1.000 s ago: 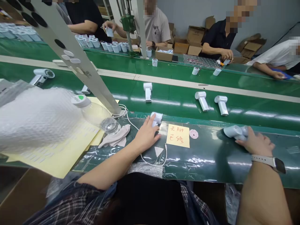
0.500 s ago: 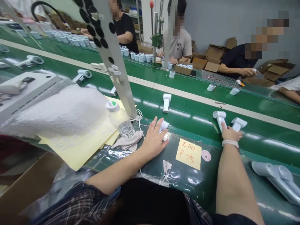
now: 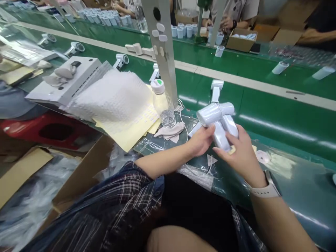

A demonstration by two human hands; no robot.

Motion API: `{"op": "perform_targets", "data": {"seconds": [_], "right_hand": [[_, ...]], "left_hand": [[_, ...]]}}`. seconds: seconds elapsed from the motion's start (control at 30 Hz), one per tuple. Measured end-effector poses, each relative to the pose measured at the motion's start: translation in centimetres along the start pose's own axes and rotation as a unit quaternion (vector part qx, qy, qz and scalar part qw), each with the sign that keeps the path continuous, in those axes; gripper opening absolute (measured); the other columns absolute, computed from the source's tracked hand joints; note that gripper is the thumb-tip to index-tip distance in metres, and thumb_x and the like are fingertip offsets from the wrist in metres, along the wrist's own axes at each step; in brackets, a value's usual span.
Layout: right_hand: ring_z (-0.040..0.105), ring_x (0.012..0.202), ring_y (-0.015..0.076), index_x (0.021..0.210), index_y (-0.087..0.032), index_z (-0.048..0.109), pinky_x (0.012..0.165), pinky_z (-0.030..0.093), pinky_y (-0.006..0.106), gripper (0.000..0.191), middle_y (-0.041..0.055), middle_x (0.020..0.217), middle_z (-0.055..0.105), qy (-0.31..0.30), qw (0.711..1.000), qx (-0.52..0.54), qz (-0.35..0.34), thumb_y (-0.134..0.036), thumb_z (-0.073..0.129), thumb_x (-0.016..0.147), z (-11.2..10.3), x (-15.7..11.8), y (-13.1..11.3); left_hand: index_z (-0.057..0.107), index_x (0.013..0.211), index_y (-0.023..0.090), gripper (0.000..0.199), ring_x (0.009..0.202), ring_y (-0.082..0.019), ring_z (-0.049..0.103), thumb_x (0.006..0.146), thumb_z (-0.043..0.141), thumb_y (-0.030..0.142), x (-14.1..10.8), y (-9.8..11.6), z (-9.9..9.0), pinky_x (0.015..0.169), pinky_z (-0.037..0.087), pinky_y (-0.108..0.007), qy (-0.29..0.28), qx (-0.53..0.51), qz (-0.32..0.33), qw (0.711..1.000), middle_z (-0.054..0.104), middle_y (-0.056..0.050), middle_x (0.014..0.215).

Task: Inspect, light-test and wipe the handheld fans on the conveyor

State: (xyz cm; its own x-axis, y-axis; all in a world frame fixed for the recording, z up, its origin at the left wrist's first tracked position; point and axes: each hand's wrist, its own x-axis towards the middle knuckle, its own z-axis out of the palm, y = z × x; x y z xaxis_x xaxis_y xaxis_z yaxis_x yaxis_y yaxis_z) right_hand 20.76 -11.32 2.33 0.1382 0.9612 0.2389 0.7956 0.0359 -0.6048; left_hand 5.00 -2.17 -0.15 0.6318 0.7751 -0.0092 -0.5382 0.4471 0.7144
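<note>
My right hand point(image 3: 243, 155) is closed round the handles of two white hair-dryer-shaped devices, held side by side above the bench edge. The front device point(image 3: 210, 114) has its cylinder head turned left; the other device point(image 3: 229, 122) is partly behind it. My left hand point(image 3: 202, 141) pinches the front device's handle, with its thumb near the neck; some fingers are hidden. Part of a third white device point(image 3: 194, 129) shows just behind my left hand. Further back on the green belt stands another such device point(image 3: 216, 90).
A clear bottle point(image 3: 161, 101), a cloth point(image 3: 172, 131) and bubble wrap point(image 3: 112, 94) lie left, beside a metal post point(image 3: 164, 56). A yellow note is mostly covered by my right hand. Co-workers sit across the belt point(image 3: 262, 101). An open carton point(image 3: 81, 171) stands lower left.
My right hand has picked up the two devices from the right and brought them left. My left hand has left the device it rested on and met them. The view has turned right and down.
</note>
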Motion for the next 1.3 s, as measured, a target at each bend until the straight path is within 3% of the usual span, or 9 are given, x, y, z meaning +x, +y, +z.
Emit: {"op": "perform_targets", "data": {"seconds": [0.13,0.23,0.4,0.63,0.73,0.83,1.03,1.17,1.3], "right_hand": [[0.055,0.151,0.0430,0.147,-0.030,0.066,0.121,0.048,0.067,0.069,0.0158,0.168,0.053,-0.002,0.987,0.157,0.013,-0.072,0.073,0.092,0.3,-2.9,-2.3],[0.078,0.109,0.0308,0.137,-0.029,0.063,0.094,0.064,0.051,0.045,0.0133,0.131,0.078,0.041,0.954,0.290,0.064,-0.058,0.066,0.103,0.1,-4.6,-1.8],[0.070,0.084,0.0277,0.096,-0.024,0.064,0.075,0.056,0.042,0.048,0.0102,0.092,0.073,-0.014,0.992,0.079,0.094,-0.066,0.045,0.106,2.6,-5.8,-0.9],[0.066,0.083,0.0301,0.086,-0.024,0.056,0.069,0.049,0.041,0.027,0.0134,0.091,0.067,-0.069,0.993,-0.001,0.091,-0.048,0.055,0.098,5.3,-5.7,-2.0],[0.072,0.078,0.0256,0.096,-0.024,0.062,0.069,0.056,0.037,0.025,0.0080,0.084,0.073,-0.112,0.981,0.119,0.104,-0.048,0.056,0.102,4.4,-5.4,-2.3],[0.072,0.068,0.0223,0.106,-0.021,0.070,0.065,0.058,0.035,0.036,0.0035,0.073,0.074,-0.140,0.921,0.323,0.169,-0.056,0.072,0.095,3.3,-5.0,-2.8],[0.065,0.057,0.0179,0.084,-0.021,0.074,0.057,0.054,0.031,0.044,0.0015,0.061,0.068,-0.065,0.891,0.407,0.192,-0.064,0.084,0.085,4.3,-4.6,-4.5],[0.063,0.058,0.0145,0.085,-0.022,0.069,0.058,0.051,0.028,0.040,-0.0014,0.063,0.066,0.000,0.899,0.396,0.185,-0.059,0.079,0.095,5.5,-5.4,-5.3],[0.050,0.046,0.0108,0.086,-0.024,0.061,0.048,0.041,0.024,0.036,-0.0079,0.055,0.051,0.024,0.863,0.465,0.196,-0.054,0.070,0.104,6.3,-6.1,-6.2]], "left_hand": [[0.075,0.102,0.017,0.080,0.088,-0.022,0.076,0.060,0.093,0.082,0.1,1.2,-0.3,0.090,0.061,-0.036,0.008,-0.027,-0.028,0.999,0.078,-0.005,0.091],[0.076,0.097,0.017,0.085,0.086,-0.022,0.076,0.056,0.089,0.089,0.3,1.7,-1.0,0.083,0.062,-0.035,-0.039,-0.017,-0.064,0.997,0.078,-0.007,0.089],[0.077,0.105,0.015,0.097,0.108,-0.032,0.078,0.053,0.084,0.096,0.5,0.5,-1.6,0.084,0.064,-0.038,-0.142,-0.002,-0.175,0.974,0.081,-0.017,0.107],[0.076,0.101,0.015,0.100,0.122,-0.036,0.076,0.049,0.081,0.100,0.7,1.7,-1.2,0.096,0.064,-0.040,-0.066,0.039,-0.045,0.996,0.081,-0.017,0.113],[0.074,0.099,0.016,0.095,0.134,-0.039,0.071,0.049,0.085,0.097,0.7,2.9,-1.0,0.107,0.061,-0.047,-0.059,0.017,-0.025,0.998,0.080,-0.016,0.119],[0.072,0.096,0.017,0.091,0.142,-0.039,0.065,0.057,0.081,0.098,0.7,3.3,-0.9,0.112,0.059,-0.049,-0.042,-0.019,-0.014,0.999,0.078,-0.016,0.125],[0.061,0.081,0.018,0.090,0.141,-0.035,0.065,0.068,0.061,0.107,0.5,3.4,-0.3,0.108,0.061,-0.046,-0.017,-0.037,-0.027,0.999,0.074,-0.015,0.131],[0.057,0.073,0.018,0.092,0.139,-0.036,0.065,0.061,0.064,0.108,0.4,3.2,-0.2,0.106,0.062,-0.046,-0.037,-0.004,0.000,0.999,0.073,-0.015,0.130],[0.058,0.071,0.018,0.096,0.129,-0.034,0.069,0.051,0.065,0.111,0.1,2.0,-0.4,0.101,0.063,-0.042,-0.016,0.015,0.033,0.999,0.074,-0.015,0.117]]}}
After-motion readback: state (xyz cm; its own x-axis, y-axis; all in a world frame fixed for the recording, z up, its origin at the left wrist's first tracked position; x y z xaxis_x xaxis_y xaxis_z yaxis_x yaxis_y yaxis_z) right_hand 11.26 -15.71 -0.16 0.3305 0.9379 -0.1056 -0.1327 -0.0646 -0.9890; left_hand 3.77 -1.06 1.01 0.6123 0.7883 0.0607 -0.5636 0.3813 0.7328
